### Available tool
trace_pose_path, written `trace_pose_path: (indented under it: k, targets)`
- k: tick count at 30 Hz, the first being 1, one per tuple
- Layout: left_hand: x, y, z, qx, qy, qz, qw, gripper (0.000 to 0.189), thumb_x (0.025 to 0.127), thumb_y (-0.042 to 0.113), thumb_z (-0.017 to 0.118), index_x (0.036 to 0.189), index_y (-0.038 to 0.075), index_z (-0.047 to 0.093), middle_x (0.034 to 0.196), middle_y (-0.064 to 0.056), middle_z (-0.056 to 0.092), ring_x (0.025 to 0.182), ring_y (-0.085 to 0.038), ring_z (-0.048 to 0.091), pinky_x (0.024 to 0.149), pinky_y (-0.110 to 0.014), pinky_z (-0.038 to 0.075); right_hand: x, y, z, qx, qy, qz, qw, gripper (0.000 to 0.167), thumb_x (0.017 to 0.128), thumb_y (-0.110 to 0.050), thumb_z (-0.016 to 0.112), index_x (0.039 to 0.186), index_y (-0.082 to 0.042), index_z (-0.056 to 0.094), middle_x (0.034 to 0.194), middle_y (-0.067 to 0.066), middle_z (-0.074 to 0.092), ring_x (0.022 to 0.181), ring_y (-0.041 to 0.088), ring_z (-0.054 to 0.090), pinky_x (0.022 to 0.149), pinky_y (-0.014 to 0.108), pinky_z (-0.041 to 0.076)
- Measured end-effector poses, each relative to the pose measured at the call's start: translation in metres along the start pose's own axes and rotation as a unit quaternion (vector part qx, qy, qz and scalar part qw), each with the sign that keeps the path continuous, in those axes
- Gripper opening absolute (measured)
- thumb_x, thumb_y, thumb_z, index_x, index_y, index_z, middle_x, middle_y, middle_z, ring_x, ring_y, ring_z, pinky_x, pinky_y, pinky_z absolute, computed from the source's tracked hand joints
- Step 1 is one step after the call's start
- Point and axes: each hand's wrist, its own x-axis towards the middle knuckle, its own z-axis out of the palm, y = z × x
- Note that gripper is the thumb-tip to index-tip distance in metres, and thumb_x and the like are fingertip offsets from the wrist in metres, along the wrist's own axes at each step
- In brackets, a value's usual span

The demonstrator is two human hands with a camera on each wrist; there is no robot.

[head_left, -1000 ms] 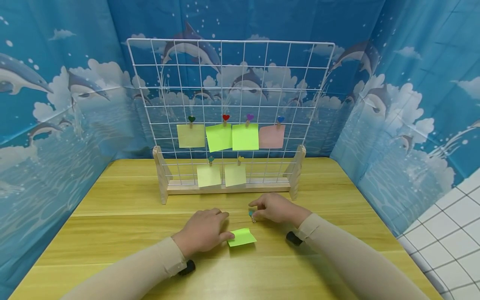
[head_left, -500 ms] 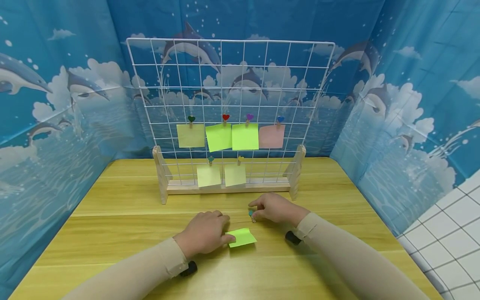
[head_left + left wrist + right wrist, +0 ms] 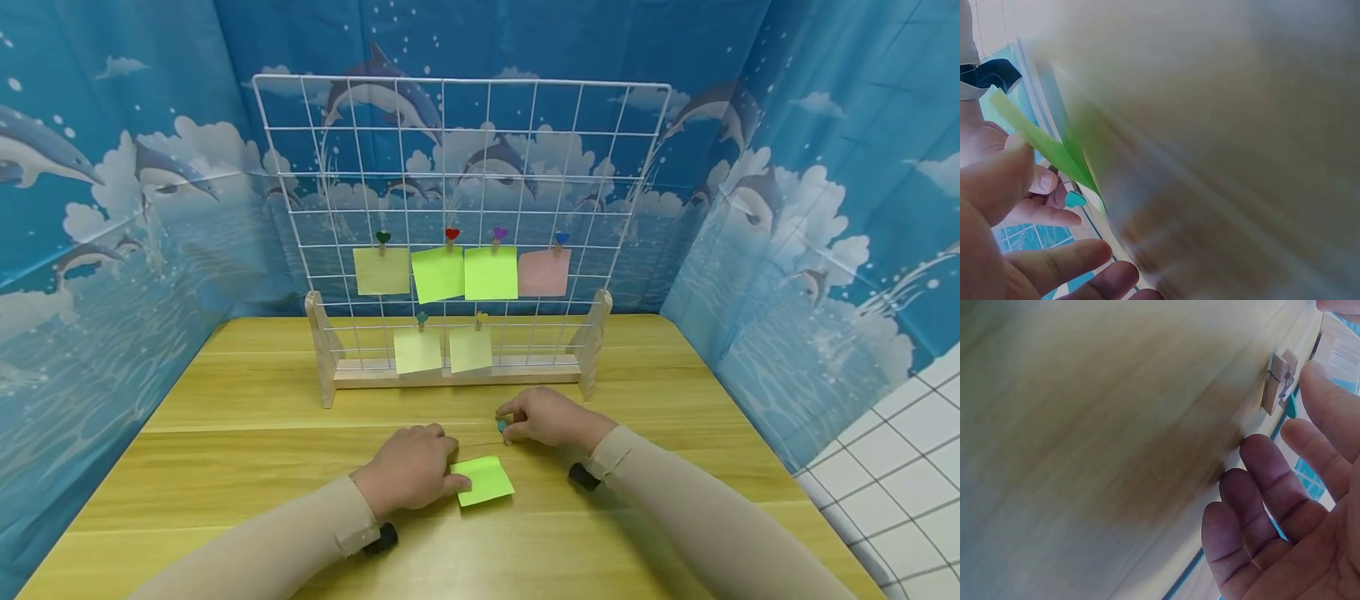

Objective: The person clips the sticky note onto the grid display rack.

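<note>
On the table, a bright green sticky note [image 3: 486, 481] lies beside my left hand [image 3: 408, 468]. My left thumb touches its left edge; in the left wrist view the note [image 3: 1047, 144] curves up past the thumb, the other fingers reaching out away from it. Farther right, a small wooden clothespin [image 3: 1279, 381] with a teal heart [image 3: 502, 426] rests on the table. My right hand [image 3: 555, 417] is around it, thumb nearer and index finger beyond, with a gap to the clothespin in the right wrist view. The other right fingers are loosely bent over the table.
A white wire grid [image 3: 465, 175] on a wooden stand [image 3: 457, 379] rises behind the hands. Several notes hang on it from heart clips, including a pink note [image 3: 544, 273] and a pale yellow note [image 3: 417, 351]. Dolphin-print curtains [image 3: 112, 250] surround the table [image 3: 225, 450].
The green note has tipped flatter toward me under the left thumb, showing more of its face. My left hand has shifted slightly right and nearer; the right hand has barely moved.
</note>
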Motion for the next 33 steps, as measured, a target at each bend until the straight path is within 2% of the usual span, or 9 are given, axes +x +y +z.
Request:
trace_pose_path:
  k: [5, 13, 24, 33]
  targets:
    - [0.0008, 0.001, 0.0007, 0.005, -0.007, -0.002, 1.0, 0.054, 0.092, 0.064, 0.071, 0.11, 0.013, 0.076, 0.102, -0.001, 0.068, 0.088, -0.02, 0.065, 0.082, -0.043, 0.058, 0.0011, 0.0016, 0.0017, -0.003, 0.0, -0.001, 1.0, 0.037, 0.1, -0.028, 0.075, 0.133, -0.014, 0.074, 0.093, -0.008, 0.07, 0.077, 0.01, 0.056, 0.07, 0.028, 0.05]
    - [0.0018, 0.0023, 0.002, 0.019, -0.008, -0.005, 0.9998, 0.056, 0.089, 0.064, 0.074, 0.113, 0.013, 0.076, 0.11, -0.004, 0.07, 0.097, -0.024, 0.068, 0.086, -0.045, 0.059, 0.001, 0.0002, 0.0021, -0.01, 0.0, 0.001, 1.0, 0.034, 0.1, -0.026, 0.075, 0.131, -0.013, 0.076, 0.094, -0.007, 0.07, 0.078, 0.011, 0.056, 0.072, 0.029, 0.05]
    - [0.004, 0.006, 0.0003, 0.013, -0.004, -0.007, 0.9999, 0.048, 0.084, 0.055, 0.084, 0.109, 0.015, 0.077, 0.093, 0.002, 0.065, 0.078, -0.015, 0.059, 0.071, -0.039, 0.056, 0.0028, 0.0005, 0.0039, -0.012, 0.003, 0.003, 0.9999, 0.031, 0.099, -0.025, 0.076, 0.127, -0.014, 0.078, 0.085, -0.009, 0.066, 0.072, 0.011, 0.053, 0.065, 0.027, 0.045]
    - [0.0062, 0.0073, 0.0026, 0.006, -0.009, -0.006, 0.9999, 0.04, 0.085, 0.05, 0.085, 0.104, 0.015, 0.076, 0.088, 0.006, 0.06, 0.073, -0.01, 0.051, 0.065, -0.033, 0.05, 0.0027, -0.0012, 0.0033, -0.013, 0.002, -0.009, 0.9999, 0.028, 0.1, -0.026, 0.074, 0.125, -0.013, 0.079, 0.093, -0.009, 0.07, 0.075, 0.01, 0.054, 0.071, 0.028, 0.048]
